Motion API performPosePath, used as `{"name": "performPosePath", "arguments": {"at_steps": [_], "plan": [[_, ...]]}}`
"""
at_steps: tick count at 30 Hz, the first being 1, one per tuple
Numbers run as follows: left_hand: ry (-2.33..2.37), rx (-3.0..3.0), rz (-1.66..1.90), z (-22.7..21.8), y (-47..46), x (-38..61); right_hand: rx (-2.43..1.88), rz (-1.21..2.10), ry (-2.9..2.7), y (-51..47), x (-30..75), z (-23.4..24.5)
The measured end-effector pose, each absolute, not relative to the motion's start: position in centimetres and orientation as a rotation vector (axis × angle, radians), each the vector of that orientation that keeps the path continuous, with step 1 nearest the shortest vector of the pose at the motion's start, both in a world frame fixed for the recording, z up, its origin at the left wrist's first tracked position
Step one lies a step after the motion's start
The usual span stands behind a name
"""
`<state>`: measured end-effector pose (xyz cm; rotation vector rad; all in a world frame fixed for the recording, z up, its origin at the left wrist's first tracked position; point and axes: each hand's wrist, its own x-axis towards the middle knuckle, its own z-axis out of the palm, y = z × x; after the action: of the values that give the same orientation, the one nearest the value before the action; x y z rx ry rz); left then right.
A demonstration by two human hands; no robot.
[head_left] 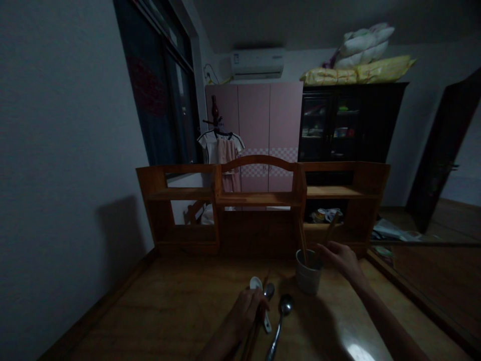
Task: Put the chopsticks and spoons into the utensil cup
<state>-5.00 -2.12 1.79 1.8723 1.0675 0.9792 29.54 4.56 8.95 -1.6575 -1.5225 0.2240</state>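
A pale cup [308,281] stands on the wooden desk with a chopstick [302,238] leaning up out of it. My right hand [342,258] is closed at the cup's right rim, pinching another chopstick [332,226] that slants down into the cup. Lower and to the left, my left hand [246,308] is closed over brown chopsticks [251,343] lying lengthwise under its fingers. Around that hand are a white spoon [256,283], partly covered by the fingers, and a small metal spoon [269,290]. A larger metal spoon [284,306] lies just right of them, apart from both hands.
A wooden shelf unit [259,200] lines the desk's far edge, with small items [325,215] in its right section. A wall [67,200] borders the left side. Behind are a pink wardrobe [253,115] and a dark cabinet [353,130]. The room is dim.
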Motion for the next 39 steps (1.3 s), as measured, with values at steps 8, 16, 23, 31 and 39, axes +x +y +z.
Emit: {"name": "performPosePath", "arguments": {"at_steps": [8, 16, 23, 31, 39], "plan": [[1.055, 1.865, 0.902, 2.2, -2.0, -4.8, -1.638, 0.342, -1.514, 5.4, 29.7, 7.4], [1.051, 1.849, 0.942, 1.4, -1.7, -4.9, -1.519, 0.483, -1.472, 5.6, 29.2, 6.8], [1.057, 1.910, 0.904, 1.9, -1.7, -5.0, -1.411, 0.627, -1.400, 5.8, 28.2, 6.3], [1.065, 1.949, 0.902, 1.1, -1.0, -4.9, -1.321, 0.702, -1.346, 5.5, 28.0, 6.7], [1.041, 1.931, 0.915, 1.2, -0.9, -4.8, -1.077, 0.840, -1.223, 6.3, 27.3, 6.9]]}}
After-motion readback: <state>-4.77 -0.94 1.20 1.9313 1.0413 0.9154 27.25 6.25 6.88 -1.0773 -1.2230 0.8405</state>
